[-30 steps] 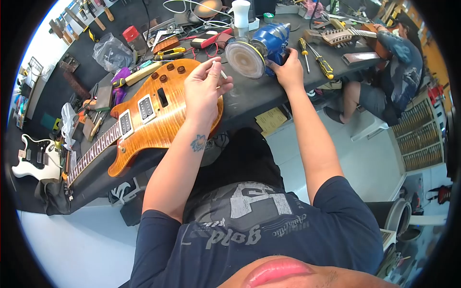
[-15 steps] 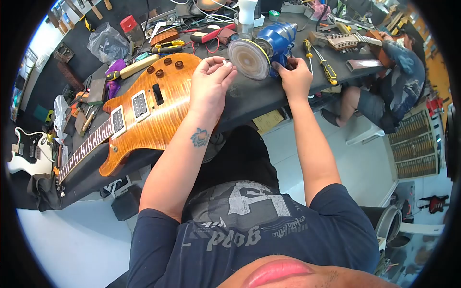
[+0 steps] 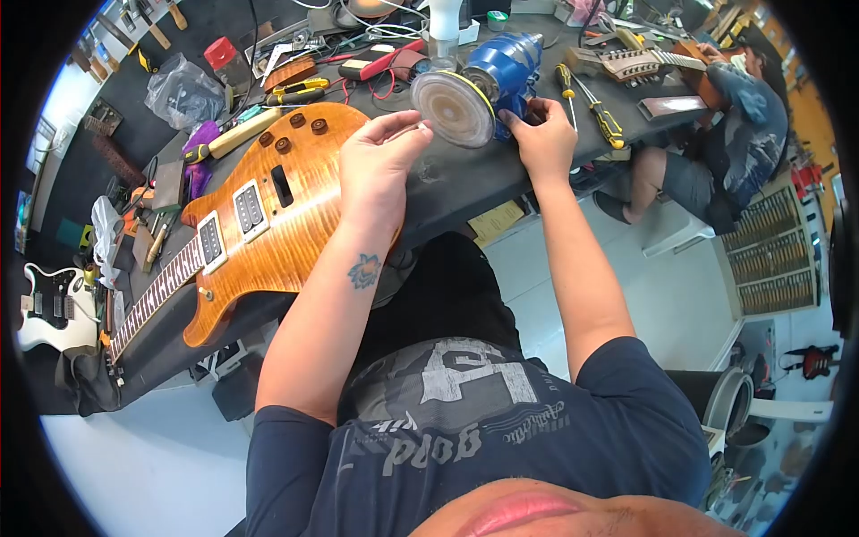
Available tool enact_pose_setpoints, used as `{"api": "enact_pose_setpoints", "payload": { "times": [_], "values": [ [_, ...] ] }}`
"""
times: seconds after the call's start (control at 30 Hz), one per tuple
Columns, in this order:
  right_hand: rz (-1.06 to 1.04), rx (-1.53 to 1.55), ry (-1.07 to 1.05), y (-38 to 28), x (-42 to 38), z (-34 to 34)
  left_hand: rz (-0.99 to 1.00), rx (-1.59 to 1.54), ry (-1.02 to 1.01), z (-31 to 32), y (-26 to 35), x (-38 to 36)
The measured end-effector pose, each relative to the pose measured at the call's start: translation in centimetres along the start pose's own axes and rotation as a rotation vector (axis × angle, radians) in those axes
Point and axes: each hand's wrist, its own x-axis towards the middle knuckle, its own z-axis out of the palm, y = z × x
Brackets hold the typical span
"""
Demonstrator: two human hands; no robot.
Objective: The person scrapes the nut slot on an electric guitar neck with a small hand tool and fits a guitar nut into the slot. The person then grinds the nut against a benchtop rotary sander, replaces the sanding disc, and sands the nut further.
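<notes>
My left hand (image 3: 380,161) is closed in a pinch on a small white piece (image 3: 423,126), mostly hidden by the fingers. It is beside the round buffing disc (image 3: 447,112) of a blue bench grinder (image 3: 503,72), with a small gap between the fingertips and the disc. My right hand (image 3: 546,141) is closed round the lower part of the grinder, thumb in front, some fingers hidden behind. Under my left wrist and to its left lies an amber flame-top electric guitar (image 3: 295,201), with dark knobs (image 3: 283,144) on its body.
Screwdrivers (image 3: 598,116) lie right of the grinder, near a guitar headstock (image 3: 631,63). Behind are pliers, cables and a white bottle (image 3: 443,31). A white guitar (image 3: 54,304) is at far left. A co-worker (image 3: 747,125) sits at the right along the dark bench (image 3: 456,199).
The view has tilted slightly, shifting the bench things a little left. My left hand has turned, and its fingers hide more of the white piece. My right hand stays at the grinder.
</notes>
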Motion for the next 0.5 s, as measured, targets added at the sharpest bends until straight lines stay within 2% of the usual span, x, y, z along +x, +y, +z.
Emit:
{"api": "enact_pose_setpoints", "payload": {
  "times": [0.27,0.37,0.47,0.5],
  "values": [
    [-0.016,0.06,-0.01,1.0,0.2,0.1,0.068,0.34,-0.032,0.8,1.0,-0.5],
    [0.024,0.089,-0.066,0.9,0.2,-0.3,0.365,0.62,0.028,1.9,0.8,-0.4],
    [0.05,0.074,-0.09,0.4,0.2,-0.5,0.643,1.031,0.086,2.0,1.2,0.1],
    [0.047,0.056,-0.086,0.2,0.2,-0.6,0.676,1.024,0.084,2.0,1.2,0.3]
  ]
}}
